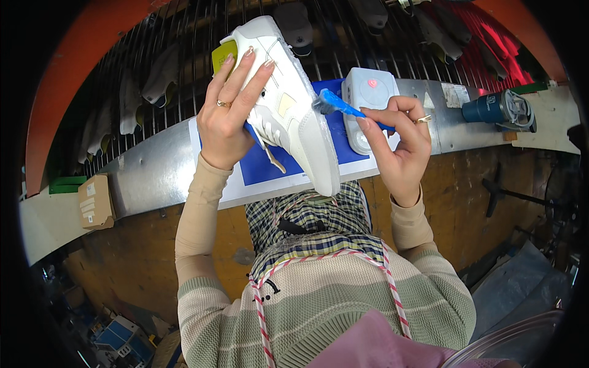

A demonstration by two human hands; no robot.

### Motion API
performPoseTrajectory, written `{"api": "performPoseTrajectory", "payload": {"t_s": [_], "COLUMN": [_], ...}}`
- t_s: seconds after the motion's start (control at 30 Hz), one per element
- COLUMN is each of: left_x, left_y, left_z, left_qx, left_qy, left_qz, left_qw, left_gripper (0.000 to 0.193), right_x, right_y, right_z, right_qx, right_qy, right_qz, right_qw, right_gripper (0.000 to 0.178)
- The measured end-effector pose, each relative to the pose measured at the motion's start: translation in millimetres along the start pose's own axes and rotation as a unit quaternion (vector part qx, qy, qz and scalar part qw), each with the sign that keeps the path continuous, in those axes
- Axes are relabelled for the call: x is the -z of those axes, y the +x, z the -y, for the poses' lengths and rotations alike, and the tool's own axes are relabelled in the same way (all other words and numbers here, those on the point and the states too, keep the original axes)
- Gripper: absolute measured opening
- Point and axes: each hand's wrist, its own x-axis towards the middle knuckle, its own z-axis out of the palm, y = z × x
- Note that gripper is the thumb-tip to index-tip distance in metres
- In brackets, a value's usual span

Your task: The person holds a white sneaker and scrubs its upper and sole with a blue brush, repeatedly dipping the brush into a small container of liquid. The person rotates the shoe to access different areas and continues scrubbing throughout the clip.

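Observation:
A white sneaker hangs tilted over the work surface, its toe down toward me and its heel up and away. My left hand grips it from the left with the fingers spread over its side; a yellow-green patch shows behind those fingers. In a pinch, my right hand holds a blue-handled brush. The dark bristles touch or nearly touch the shoe's edge where upper and sole meet. Behind the brush stands a pale grey plastic container with a small pink mark on its lid.
A blue and white sheet covers part of the metal ledge. Beyond are rollers carrying several shoes, with red light at the far right. A blue tumbler lies at the right; a cardboard box sits at the left.

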Motion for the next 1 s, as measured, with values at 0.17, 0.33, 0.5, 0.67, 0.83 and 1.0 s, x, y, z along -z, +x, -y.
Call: {"api": "performPoseTrajectory", "payload": {"t_s": [0.17,0.33,0.5,0.67,0.83,1.0], "left_x": [3,4,4,5,7,10], "left_y": [2,7,11,10,6,1], "left_z": [-7,-9,-5,-3,-3,-2], "left_qx": [0.003,0.003,-0.008,0.008,0.043,0.069], "left_qy": [-0.019,-0.032,-0.049,-0.057,-0.072,-0.081], "left_qz": [0.01,0.015,0.01,0.027,0.06,0.093], "left_qw": [1.0,0.999,0.999,0.998,0.995,0.99], "left_gripper": [0.069,0.067,0.068,0.072,0.075,0.077], "right_x": [8,21,29,34,36,40], "right_y": [16,23,16,9,3,0], "right_z": [-7,-10,-11,-6,0,3], "right_qx": [0.029,0.044,0.044,0.05,0.061,0.1], "right_qy": [-0.02,-0.006,0.026,0.04,0.04,0.005], "right_qz": [0.0,0.056,0.086,0.087,0.085,0.088], "right_qw": [0.999,0.997,0.995,0.994,0.994,0.991], "right_gripper": [0.019,0.019,0.022,0.025,0.027,0.027]}}
